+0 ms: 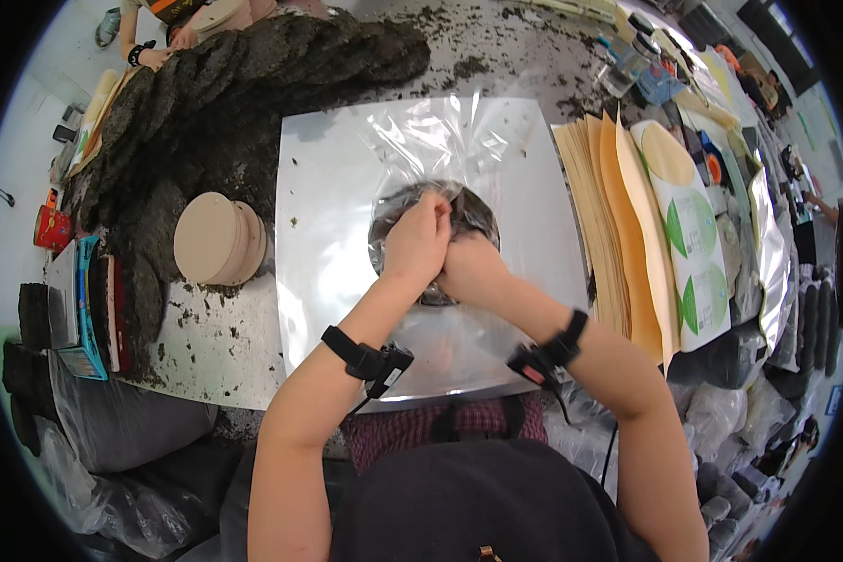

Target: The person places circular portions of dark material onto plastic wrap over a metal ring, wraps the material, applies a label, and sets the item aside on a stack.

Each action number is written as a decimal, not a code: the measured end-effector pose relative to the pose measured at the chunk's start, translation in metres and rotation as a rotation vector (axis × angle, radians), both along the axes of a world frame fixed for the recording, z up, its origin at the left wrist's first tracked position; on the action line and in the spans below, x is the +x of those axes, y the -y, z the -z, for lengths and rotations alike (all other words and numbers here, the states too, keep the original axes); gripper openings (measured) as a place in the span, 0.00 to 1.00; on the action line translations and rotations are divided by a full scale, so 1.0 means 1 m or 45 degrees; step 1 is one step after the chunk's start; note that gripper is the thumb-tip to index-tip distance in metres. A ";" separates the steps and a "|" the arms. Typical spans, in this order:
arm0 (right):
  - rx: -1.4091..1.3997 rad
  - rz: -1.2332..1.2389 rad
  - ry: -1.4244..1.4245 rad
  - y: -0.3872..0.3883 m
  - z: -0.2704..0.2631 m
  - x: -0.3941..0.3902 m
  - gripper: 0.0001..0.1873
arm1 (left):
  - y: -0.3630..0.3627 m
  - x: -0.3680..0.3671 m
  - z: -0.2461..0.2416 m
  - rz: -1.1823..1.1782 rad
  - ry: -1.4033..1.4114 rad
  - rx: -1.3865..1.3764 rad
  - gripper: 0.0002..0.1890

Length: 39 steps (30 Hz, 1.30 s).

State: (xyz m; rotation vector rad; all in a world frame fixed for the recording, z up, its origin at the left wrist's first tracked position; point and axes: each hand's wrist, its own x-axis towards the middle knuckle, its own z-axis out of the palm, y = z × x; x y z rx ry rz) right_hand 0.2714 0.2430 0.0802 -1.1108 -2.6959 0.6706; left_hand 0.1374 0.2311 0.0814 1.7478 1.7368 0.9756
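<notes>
A dark round cake, dried seaweed by its look, lies inside a clear plastic bag on a shiny metal sheet. My left hand is over the cake, thumb and fingers pinched together on the plastic. Close against it, my right hand is curled on the bag, slightly blurred, its fingertips partly hidden. The bag's loose, creased part spreads over the sheet beyond my hands. Each wrist wears a black strap with a small device.
Dark seaweed cakes are piled at the back left. Nearer are pale round discs. To the right stand brown paper envelopes and a sheet of green-and-white labels. Another person's hand is at the far left.
</notes>
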 end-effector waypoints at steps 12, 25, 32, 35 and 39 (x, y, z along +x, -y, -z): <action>0.369 0.189 -0.545 0.047 -0.015 0.057 0.26 | 0.036 0.005 -0.018 -0.102 -0.374 -0.196 0.33; -0.068 -0.185 -1.014 -0.035 -0.027 0.003 0.16 | 0.032 0.001 -0.011 -0.369 0.612 0.343 0.34; -0.128 -0.050 -0.539 -0.031 -0.027 -0.006 0.13 | 0.028 -0.004 0.000 -0.050 -0.290 0.091 0.34; -0.027 -0.111 -0.544 -0.017 -0.051 0.019 0.19 | 0.028 -0.006 -0.011 0.071 -0.242 0.001 0.43; 0.059 -0.089 -0.434 0.001 -0.032 0.046 0.18 | 0.028 0.001 -0.005 0.224 -0.524 -0.050 0.44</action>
